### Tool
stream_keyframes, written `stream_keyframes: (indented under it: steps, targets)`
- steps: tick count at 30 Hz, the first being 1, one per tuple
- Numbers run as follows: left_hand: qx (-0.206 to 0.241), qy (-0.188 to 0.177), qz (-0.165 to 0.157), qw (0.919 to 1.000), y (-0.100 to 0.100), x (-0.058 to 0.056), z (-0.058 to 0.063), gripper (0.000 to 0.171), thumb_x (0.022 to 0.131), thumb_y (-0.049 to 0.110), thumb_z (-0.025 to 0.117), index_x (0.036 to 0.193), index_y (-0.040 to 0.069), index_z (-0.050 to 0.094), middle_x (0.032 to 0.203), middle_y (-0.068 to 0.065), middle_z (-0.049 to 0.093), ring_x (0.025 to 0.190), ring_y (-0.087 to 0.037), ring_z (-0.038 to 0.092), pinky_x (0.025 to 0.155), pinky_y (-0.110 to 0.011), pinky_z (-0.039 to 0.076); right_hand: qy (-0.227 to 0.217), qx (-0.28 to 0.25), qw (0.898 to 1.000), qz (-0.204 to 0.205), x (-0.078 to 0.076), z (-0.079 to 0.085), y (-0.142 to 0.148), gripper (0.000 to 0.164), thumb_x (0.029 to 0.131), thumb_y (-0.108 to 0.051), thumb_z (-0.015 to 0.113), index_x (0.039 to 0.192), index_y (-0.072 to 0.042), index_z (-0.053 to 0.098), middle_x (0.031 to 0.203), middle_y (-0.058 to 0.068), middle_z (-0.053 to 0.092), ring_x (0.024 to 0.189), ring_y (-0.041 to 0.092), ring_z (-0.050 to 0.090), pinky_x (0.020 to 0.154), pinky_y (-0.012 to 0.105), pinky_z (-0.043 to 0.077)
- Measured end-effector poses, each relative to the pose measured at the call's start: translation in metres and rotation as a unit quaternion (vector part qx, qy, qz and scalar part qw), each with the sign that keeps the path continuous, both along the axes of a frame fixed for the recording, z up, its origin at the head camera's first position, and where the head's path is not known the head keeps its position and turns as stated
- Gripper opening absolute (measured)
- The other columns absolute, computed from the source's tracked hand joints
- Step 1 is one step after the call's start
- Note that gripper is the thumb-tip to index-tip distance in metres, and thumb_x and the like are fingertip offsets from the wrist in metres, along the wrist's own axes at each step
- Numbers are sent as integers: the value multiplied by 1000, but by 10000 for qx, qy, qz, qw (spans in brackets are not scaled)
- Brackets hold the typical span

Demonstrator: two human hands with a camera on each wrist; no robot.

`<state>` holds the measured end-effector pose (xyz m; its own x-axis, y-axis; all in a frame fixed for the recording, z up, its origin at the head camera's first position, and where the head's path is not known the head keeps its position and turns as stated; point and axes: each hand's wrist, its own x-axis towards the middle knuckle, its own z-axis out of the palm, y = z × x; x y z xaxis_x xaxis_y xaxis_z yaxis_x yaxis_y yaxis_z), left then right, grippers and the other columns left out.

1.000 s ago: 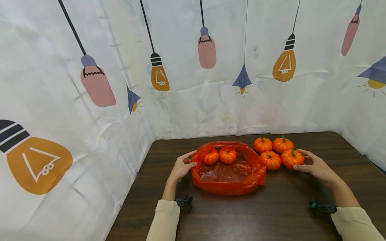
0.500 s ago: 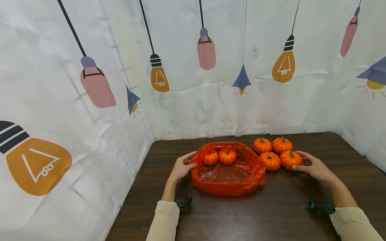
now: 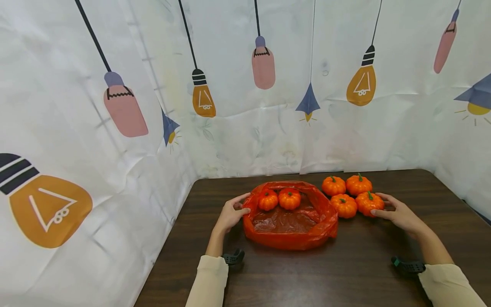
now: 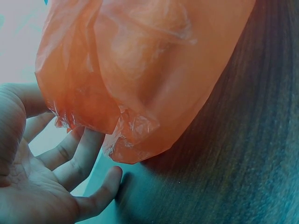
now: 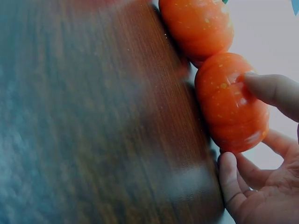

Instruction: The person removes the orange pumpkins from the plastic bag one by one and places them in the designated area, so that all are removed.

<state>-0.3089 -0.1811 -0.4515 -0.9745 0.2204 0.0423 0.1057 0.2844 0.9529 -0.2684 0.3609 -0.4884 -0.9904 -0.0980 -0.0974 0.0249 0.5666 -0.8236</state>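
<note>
The person wears plain cream long sleeves. The left sleeve (image 3: 209, 277) ends in a straight, slightly creased cuff on the forearm, behind the left hand (image 3: 230, 214), and the right sleeve (image 3: 446, 281) ends the same way behind the right hand (image 3: 400, 214). At each cuff's edge sits a black strap: the left strap (image 3: 234, 257) juts out on the thumb side of the left hand, its surface dotted with small holes; the right strap (image 3: 409, 266) carries a small green patch (image 3: 397, 261) near its tip.
</note>
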Motion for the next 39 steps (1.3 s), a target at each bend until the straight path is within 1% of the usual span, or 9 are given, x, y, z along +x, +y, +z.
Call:
stream_keyframes:
  steps: [7, 12, 14, 19, 25, 29, 32, 35, 39]
  targets:
    - [-7, 39, 133, 9999, 2, 0, -2, 55, 91, -1, 69, 144, 11, 61, 89, -20, 63, 64, -20, 47, 54, -26, 37, -12, -25, 10000, 19, 0, -1, 0, 87, 102, -37, 62, 162, 1, 12, 153, 41, 26, 130, 54, 37, 96, 63, 42]
    - [-93, 68, 166, 9998, -2, -13, -21, 55, 91, 4, 71, 143, 19, 62, 88, -16, 64, 61, -18, 45, 53, -26, 37, -60, -105, 9999, 10, 0, 1, 0, 88, 101, -38, 63, 162, 0, 12, 154, 42, 23, 132, 56, 35, 97, 65, 41]
    - [-93, 59, 143, 9998, -4, -18, -28, 55, 91, 5, 72, 142, 22, 63, 90, -16, 65, 64, -19, 49, 54, -27, 39, -56, -100, 9999, 13, 1, 3, 0, 89, 101, -38, 64, 162, 1, 12, 154, 41, 23, 132, 56, 35, 95, 58, 45]
    - [-125, 40, 139, 9998, -4, -19, -29, 55, 91, 6, 73, 142, 23, 63, 92, -16, 65, 63, -18, 47, 53, -27, 38, 81, -13, 10000, 41, 4, 9, 1, 85, 103, -36, 61, 160, 6, 14, 153, 43, 23, 129, 53, 42, 86, 37, 54]
    - [-255, 83, 152, 9995, -5, -21, -29, 55, 92, 8, 72, 143, 26, 63, 86, -11, 63, 56, -14, 41, 51, -26, 36, 204, 190, 9995, -126, 6, 24, -5, 86, 104, -40, 57, 159, 7, 12, 154, 44, 15, 134, 63, 28, 95, 67, 41]
    - [-269, 94, 143, 9995, -5, -21, -28, 54, 92, 8, 72, 142, 26, 63, 85, -10, 63, 53, -14, 38, 50, -26, 35, 401, 329, 9985, -191, 9, 41, -20, 87, 103, -43, 58, 160, 6, 13, 154, 43, 13, 132, 63, 27, 93, 71, 40]
    - [-231, 61, 165, 9996, -4, -20, -28, 55, 92, 7, 72, 142, 27, 63, 84, -10, 62, 53, -14, 37, 50, -26, 35, 639, 338, 9974, -23, 11, 52, -34, 84, 103, -41, 59, 160, 4, 16, 153, 41, 16, 131, 60, 30, 90, 67, 44]
    - [-184, 60, 177, 9997, -4, -20, -28, 55, 91, 6, 72, 142, 26, 63, 85, -11, 62, 55, -14, 40, 51, -26, 36, 988, 335, 9943, 197, 13, 60, -49, 77, 103, -35, 60, 159, 1, 22, 152, 36, 28, 129, 52, 40, 89, 58, 49]
    - [-149, 117, 182, 9997, -4, -19, -29, 55, 91, 5, 73, 142, 23, 64, 88, -14, 64, 62, -17, 46, 53, -27, 37, 1447, 155, 9885, 411, 17, 65, -73, 63, 103, -29, 62, 154, -4, 37, 145, 25, 46, 118, 22, 56, 84, 37, 53]
